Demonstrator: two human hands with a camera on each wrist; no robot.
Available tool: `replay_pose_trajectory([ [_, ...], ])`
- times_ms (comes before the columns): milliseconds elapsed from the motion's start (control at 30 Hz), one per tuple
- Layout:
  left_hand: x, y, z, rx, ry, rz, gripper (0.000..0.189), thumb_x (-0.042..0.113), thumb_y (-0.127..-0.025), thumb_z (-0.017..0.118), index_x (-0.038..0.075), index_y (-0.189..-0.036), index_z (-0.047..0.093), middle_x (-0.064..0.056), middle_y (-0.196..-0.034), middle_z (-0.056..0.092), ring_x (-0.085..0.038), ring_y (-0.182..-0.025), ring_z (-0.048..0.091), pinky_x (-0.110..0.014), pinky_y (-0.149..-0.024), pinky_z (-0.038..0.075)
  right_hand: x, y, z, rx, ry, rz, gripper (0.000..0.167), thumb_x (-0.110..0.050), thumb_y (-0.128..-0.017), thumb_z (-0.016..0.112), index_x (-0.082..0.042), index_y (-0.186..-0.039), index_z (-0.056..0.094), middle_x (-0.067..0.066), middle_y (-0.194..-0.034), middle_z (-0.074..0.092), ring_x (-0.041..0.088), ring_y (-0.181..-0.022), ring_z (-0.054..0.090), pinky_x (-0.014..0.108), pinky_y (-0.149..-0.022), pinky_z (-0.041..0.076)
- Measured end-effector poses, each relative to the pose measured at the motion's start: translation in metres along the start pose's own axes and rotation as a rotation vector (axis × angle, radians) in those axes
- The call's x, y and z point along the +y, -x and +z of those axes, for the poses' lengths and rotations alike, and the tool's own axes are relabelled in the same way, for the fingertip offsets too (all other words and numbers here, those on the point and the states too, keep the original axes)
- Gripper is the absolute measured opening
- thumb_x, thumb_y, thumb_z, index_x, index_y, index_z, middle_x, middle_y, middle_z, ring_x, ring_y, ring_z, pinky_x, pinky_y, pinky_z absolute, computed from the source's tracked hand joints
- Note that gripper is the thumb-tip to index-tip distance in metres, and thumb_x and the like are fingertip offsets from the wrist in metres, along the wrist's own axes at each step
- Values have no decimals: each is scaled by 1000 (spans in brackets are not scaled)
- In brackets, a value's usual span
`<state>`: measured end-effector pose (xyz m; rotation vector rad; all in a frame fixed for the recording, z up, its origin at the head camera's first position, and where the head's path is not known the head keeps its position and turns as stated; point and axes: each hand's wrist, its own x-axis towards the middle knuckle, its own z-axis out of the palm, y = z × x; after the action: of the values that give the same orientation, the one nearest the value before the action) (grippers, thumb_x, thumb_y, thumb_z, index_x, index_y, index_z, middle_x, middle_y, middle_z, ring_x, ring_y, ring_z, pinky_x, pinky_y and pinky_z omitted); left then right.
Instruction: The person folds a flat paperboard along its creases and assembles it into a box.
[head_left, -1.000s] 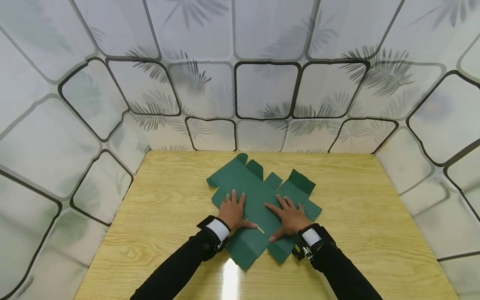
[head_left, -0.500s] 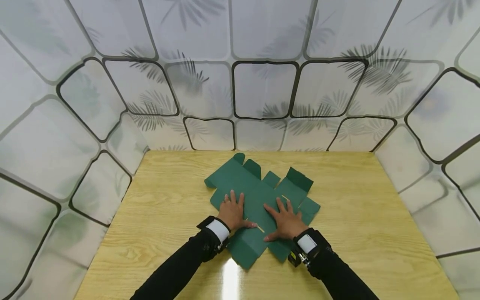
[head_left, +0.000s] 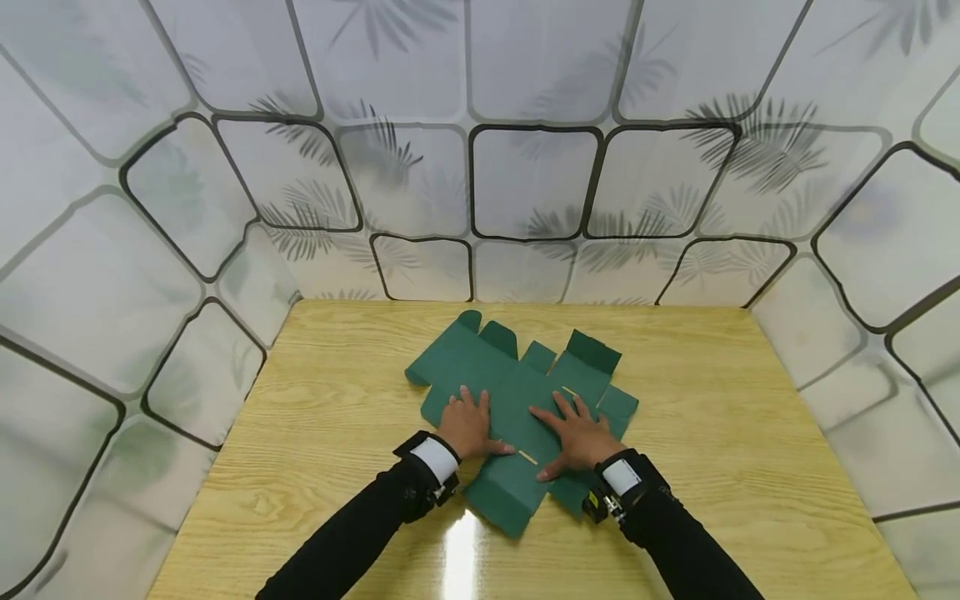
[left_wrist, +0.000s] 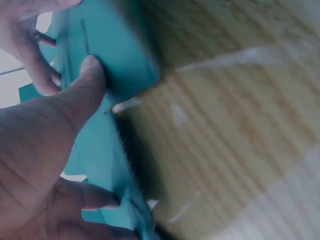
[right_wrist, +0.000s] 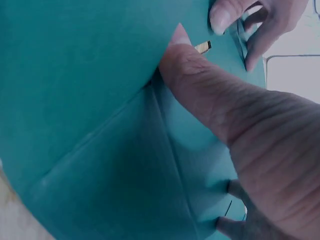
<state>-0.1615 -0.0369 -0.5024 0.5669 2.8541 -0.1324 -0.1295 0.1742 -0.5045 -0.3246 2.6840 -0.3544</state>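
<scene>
A flat, unfolded green cardboard box (head_left: 517, 400) lies between both hands, its flaps and fold lines showing. My left hand (head_left: 467, 431) rests on its left part with fingers spread and the thumb stretched to the right. On the right part my right hand (head_left: 581, 437) presses down, fingers also spread. Just beyond the left thumb, a narrow slot (head_left: 528, 457) shows wood through the card. A darker flap (head_left: 592, 352) stands out at the far right corner. In the right wrist view the thumb (right_wrist: 187, 67) lies on the green card beside a crease.
A light wooden table (head_left: 322, 400) carries the card. Pale patterned curtains (head_left: 525, 179) with dark lines and leaf prints enclose the back and sides. Light glares off the table near its front (head_left: 461, 558). Both wrists wear straps with small devices.
The green card has turned a little counterclockwise: its near end shifted right and its far end left. The right hand slid slightly left, then back. The left hand stayed nearly in place.
</scene>
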Motion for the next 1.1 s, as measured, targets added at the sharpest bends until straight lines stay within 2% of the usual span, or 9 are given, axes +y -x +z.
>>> replay_pose_trajectory([
  [100, -10, -2, -8, 9, 87, 39, 65, 54, -83, 58, 10, -130, 54, -23, -125, 55, -37, -108, 58, -43, -82, 52, 1, 0, 0, 6, -2, -16, 104, -62, -55, 77, -33, -144, 31, 12, -154, 14, 45, -138, 12, 74, -94, 22],
  [200, -20, -4, -11, 36, 130, 90, 37, 28, -87, 63, 14, -121, 62, -15, -115, 63, -31, -101, 61, -42, -79, 53, 2, 0, 0, 1, -7, -28, 103, -61, -55, 77, -33, -143, 31, 12, -154, 14, 45, -138, 12, 74, -93, 22],
  [300, -29, -5, -10, 33, 95, 155, 39, 19, -86, 65, 18, -124, 60, -12, -114, 60, -29, -97, 61, -38, -75, 54, 3, 1, -1, -5, -18, -26, 103, -60, -55, 78, -32, -143, 32, 12, -154, 14, 44, -139, 11, 74, -94, 21],
  [500, -47, -12, -11, -28, 106, 279, 55, 24, -81, 71, 19, -132, 52, -10, -106, 53, -26, -92, 53, -35, -77, 47, 5, 1, -2, -6, -8, -21, 103, -59, -55, 78, -33, -143, 32, 12, -154, 13, 44, -139, 11, 74, -95, 20],
  [600, -55, -16, -14, -77, 143, 310, 50, 17, -84, 67, 19, -132, 52, -10, -106, 53, -26, -93, 52, -34, -80, 45, 6, 0, 0, -7, 0, -21, 104, -60, -55, 78, -33, -143, 31, 11, -154, 13, 43, -139, 11, 74, -94, 21],
  [767, -61, -18, -14, -47, 126, 329, 50, -1, -84, 63, 19, -128, 56, -10, -107, 54, -27, -94, 54, -34, -80, 47, 7, -3, 3, -10, 8, -11, 105, -61, -54, 78, -34, -144, 30, 10, -155, 12, 42, -140, 10, 73, -95, 21],
  [833, -62, -18, -12, -20, 106, 323, 53, 0, -81, 66, 21, -129, 55, -9, -109, 54, -26, -95, 52, -33, -77, 47, 6, -3, 3, -12, 11, -7, 105, -61, -54, 78, -35, -144, 30, 9, -155, 12, 42, -140, 10, 73, -96, 21],
  [933, -64, -18, -7, 17, 12, 289, 62, 14, -77, 74, 26, -133, 50, -7, -121, 52, -26, -103, 50, -35, -81, 48, 5, -2, 3, -12, 3, -13, 105, -60, -54, 78, -33, -144, 31, 11, -155, 13, 43, -139, 10, 73, -96, 20],
  [1100, -68, -17, -5, 50, -109, 235, 78, 36, -69, 78, 29, -138, 43, -6, -138, 46, -29, -123, 44, -39, -96, 44, 7, -3, 2, -16, -2, -29, 105, -60, -54, 78, -33, -144, 31, 10, -155, 12, 43, -140, 9, 73, -96, 20],
])
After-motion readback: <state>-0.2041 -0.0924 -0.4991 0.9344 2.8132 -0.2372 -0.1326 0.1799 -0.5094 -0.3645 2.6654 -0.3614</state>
